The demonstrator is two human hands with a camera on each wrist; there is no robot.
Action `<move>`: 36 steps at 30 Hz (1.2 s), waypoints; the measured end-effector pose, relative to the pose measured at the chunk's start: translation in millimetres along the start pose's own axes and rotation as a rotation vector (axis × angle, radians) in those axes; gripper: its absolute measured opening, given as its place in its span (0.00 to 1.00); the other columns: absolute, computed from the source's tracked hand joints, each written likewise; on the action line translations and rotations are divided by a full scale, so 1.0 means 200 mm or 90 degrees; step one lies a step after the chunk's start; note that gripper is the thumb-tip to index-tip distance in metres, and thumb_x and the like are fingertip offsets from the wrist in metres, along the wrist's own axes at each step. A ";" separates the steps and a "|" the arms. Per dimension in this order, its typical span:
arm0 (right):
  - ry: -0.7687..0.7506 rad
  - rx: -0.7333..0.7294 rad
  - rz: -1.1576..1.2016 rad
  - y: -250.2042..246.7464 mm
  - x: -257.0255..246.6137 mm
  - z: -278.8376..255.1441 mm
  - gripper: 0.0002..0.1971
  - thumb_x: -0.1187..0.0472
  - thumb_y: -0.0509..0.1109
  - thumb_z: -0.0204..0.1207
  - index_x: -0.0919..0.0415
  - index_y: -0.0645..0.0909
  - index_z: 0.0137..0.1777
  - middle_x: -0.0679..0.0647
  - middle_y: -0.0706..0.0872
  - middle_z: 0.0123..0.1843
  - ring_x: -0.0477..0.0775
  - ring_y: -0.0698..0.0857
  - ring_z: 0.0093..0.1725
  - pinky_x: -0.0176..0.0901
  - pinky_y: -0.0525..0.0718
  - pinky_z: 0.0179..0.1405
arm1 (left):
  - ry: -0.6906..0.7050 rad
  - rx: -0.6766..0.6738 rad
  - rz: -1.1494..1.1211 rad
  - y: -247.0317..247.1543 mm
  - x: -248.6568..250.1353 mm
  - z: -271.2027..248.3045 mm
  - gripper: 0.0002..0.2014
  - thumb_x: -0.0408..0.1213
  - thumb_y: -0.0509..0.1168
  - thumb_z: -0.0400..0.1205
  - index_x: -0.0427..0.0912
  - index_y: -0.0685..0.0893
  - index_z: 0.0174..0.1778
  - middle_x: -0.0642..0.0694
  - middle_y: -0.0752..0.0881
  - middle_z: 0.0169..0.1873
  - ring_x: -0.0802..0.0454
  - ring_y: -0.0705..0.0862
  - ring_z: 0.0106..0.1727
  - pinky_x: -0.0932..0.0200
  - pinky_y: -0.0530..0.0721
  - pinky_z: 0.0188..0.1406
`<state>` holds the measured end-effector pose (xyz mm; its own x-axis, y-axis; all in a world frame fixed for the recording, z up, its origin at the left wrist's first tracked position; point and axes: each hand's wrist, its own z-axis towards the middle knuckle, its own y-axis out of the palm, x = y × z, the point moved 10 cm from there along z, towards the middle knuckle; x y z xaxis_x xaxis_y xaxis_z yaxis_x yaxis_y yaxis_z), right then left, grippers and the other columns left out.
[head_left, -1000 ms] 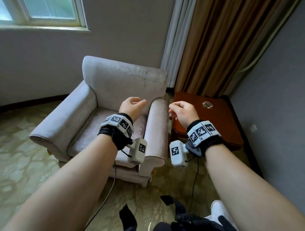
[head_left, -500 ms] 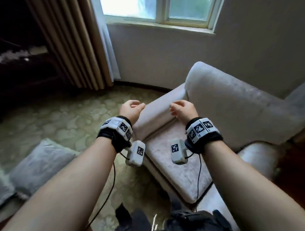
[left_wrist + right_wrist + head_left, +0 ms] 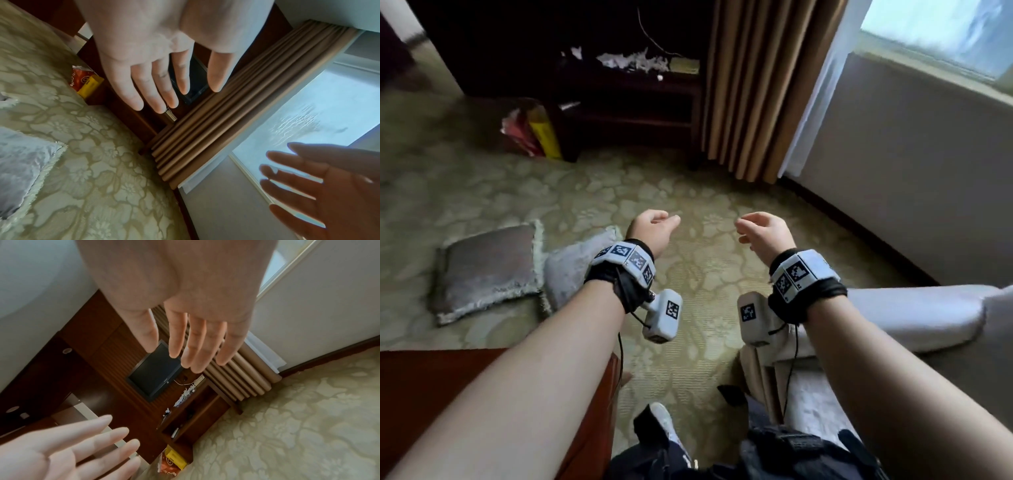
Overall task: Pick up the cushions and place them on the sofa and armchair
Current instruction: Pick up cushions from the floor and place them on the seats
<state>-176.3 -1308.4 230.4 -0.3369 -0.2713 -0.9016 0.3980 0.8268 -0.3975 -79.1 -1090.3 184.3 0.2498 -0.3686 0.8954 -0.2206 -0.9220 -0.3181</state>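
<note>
Both hands are empty with fingers apart: the left hand (image 3: 654, 228) and the right hand (image 3: 765, 229). Two grey cushions (image 3: 486, 267) lie side by side on the carpet (image 3: 722, 192), left of the hands. A one-corner grip might let a floppy cushion slip.

We get daylight from the window (image 3: 941, 31), overexposed and featureless at the head view's upper right corner. The dark cabinet (image 3: 571, 61) opposite sinks into shadow. Wide-angle bending curves the wall's base, and the right hand (image 3: 320, 183) against the glare smears into a translucent blur.
</note>
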 end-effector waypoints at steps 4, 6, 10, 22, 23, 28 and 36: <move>0.005 -0.009 -0.020 0.17 -0.12 0.34 0.03 0.60 0.70 0.79 0.59 0.83 0.48 0.49 0.84 0.37 0.47 0.84 0.35 0.34 0.75 0.30 | -0.009 0.002 -0.003 -0.08 0.07 0.36 0.19 0.45 0.71 0.87 0.42 0.86 0.71 0.45 0.87 0.57 0.47 0.86 0.58 0.55 0.81 0.57; 0.006 -0.024 -0.028 0.26 -0.17 0.49 0.03 0.61 0.70 0.79 0.59 0.83 0.48 0.52 0.85 0.38 0.49 0.84 0.35 0.32 0.76 0.29 | -0.020 0.004 -0.008 -0.11 0.10 0.50 0.19 0.45 0.71 0.87 0.42 0.86 0.72 0.46 0.87 0.57 0.46 0.87 0.61 0.55 0.81 0.58; 0.018 -0.090 -0.018 0.51 -0.25 0.81 0.05 0.63 0.69 0.80 0.63 0.84 0.51 0.53 0.85 0.38 0.46 0.82 0.31 0.22 0.72 0.20 | -0.040 0.057 -0.039 -0.22 0.09 0.79 0.19 0.42 0.71 0.87 0.38 0.86 0.73 0.40 0.89 0.66 0.42 0.89 0.66 0.49 0.86 0.68; -0.060 -0.385 -0.103 1.63 -0.65 1.68 0.05 0.62 0.69 0.80 0.61 0.85 0.50 0.49 0.85 0.35 0.47 0.84 0.33 0.27 0.77 0.24 | -0.216 0.338 -0.105 -0.94 -0.18 1.34 0.18 0.43 0.72 0.87 0.40 0.87 0.71 0.40 0.90 0.69 0.42 0.88 0.71 0.43 0.84 0.79; -0.069 -0.416 -0.120 1.74 -0.68 1.70 0.05 0.61 0.69 0.80 0.61 0.85 0.51 0.50 0.85 0.37 0.48 0.84 0.34 0.31 0.78 0.27 | -0.234 0.370 -0.125 -1.02 -0.23 1.33 0.16 0.44 0.72 0.86 0.43 0.88 0.68 0.40 0.90 0.69 0.41 0.88 0.71 0.42 0.84 0.79; -0.120 -0.573 -0.211 2.34 -0.80 1.64 0.07 0.60 0.69 0.79 0.60 0.86 0.52 0.56 0.88 0.46 0.54 0.86 0.46 0.43 0.83 0.44 | -0.330 0.515 -0.242 -1.33 -0.51 1.17 0.12 0.49 0.78 0.74 0.48 0.87 0.47 0.40 0.92 0.59 0.38 0.90 0.67 0.49 0.87 0.71; -0.157 -0.672 -0.323 3.02 -0.85 1.63 0.10 0.59 0.69 0.79 0.60 0.86 0.57 0.54 0.89 0.54 0.55 0.86 0.57 0.46 0.82 0.53 | -0.432 0.557 -0.268 -1.68 -0.89 1.25 0.18 0.50 0.69 0.87 0.41 0.87 0.66 0.42 0.91 0.65 0.32 0.88 0.69 0.40 0.85 0.72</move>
<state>399.5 -923.8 88.9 -0.0336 -0.6757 -0.7365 -0.6691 0.5626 -0.4856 186.2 -744.9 53.1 0.6562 0.2388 0.7158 0.6528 -0.6555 -0.3798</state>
